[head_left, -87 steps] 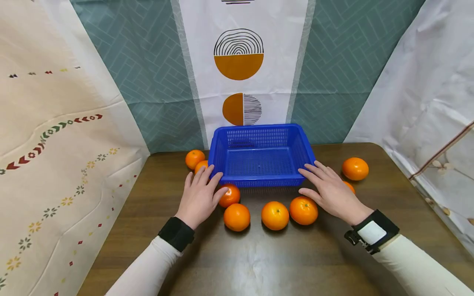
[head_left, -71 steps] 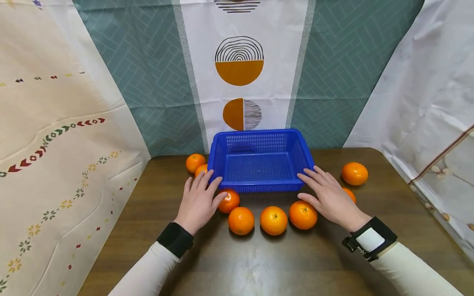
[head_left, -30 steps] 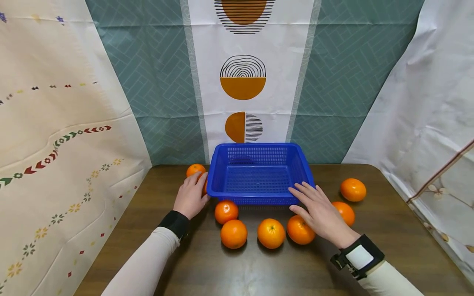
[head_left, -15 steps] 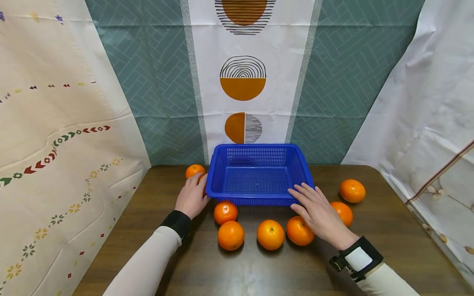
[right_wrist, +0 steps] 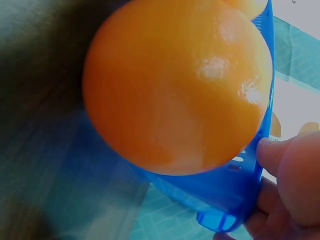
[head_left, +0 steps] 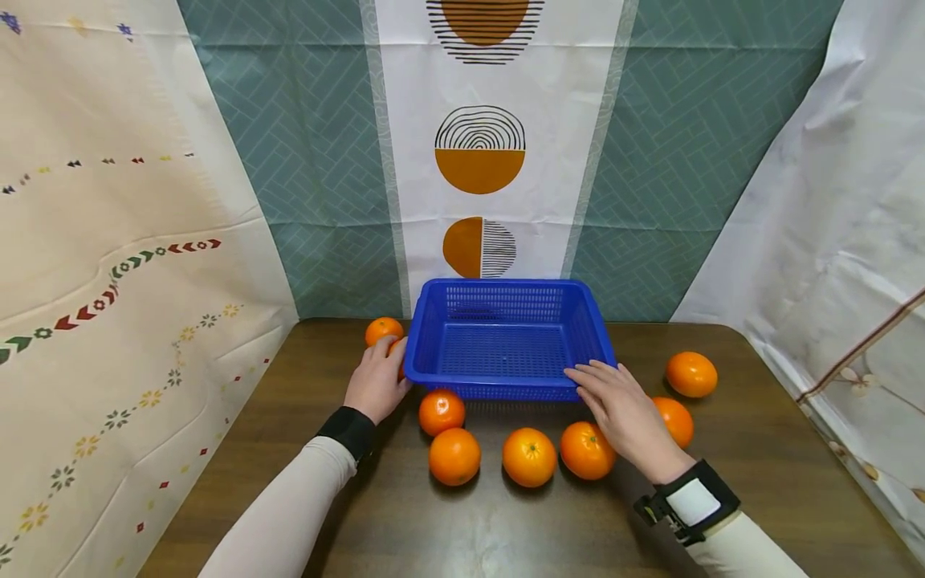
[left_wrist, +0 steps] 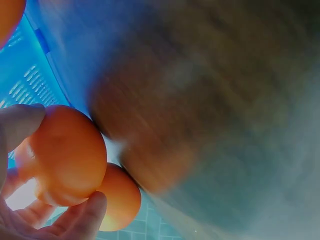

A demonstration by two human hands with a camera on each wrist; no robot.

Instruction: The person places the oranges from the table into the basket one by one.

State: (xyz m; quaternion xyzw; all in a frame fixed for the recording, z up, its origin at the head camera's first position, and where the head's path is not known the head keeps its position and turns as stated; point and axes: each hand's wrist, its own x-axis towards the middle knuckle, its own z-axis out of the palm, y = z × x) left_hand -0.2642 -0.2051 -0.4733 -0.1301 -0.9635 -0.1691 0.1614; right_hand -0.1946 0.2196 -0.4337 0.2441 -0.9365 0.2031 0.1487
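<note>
My left hand [head_left: 376,384] is beside the left wall of a blue plastic basket [head_left: 499,380]. In the left wrist view its thumb and fingers curl round an orange [left_wrist: 65,155], and a second orange [left_wrist: 122,200] sits just behind that one. At the basket's front right corner, my right hand [head_left: 625,409] grips the rim, with the thumb on the front wall and the fingers over the edge in the right wrist view. A large orange [right_wrist: 175,90] fills much of that view, close to the hand. Only the basket's bare mesh floor shows inside it.
In front of the basket lie an orange [head_left: 442,413] by its wall, another orange [head_left: 454,457], a middle orange [head_left: 530,457] and a right one. Two more, a near orange [head_left: 675,421] and a far orange [head_left: 691,374], lie right of my right hand on the wooden table [head_left: 477,538].
My left hand has left the basket's front left corner and taken hold of the orange at its left side. My right thumb has drawn in against the basket. One front orange has rolled slightly.
</note>
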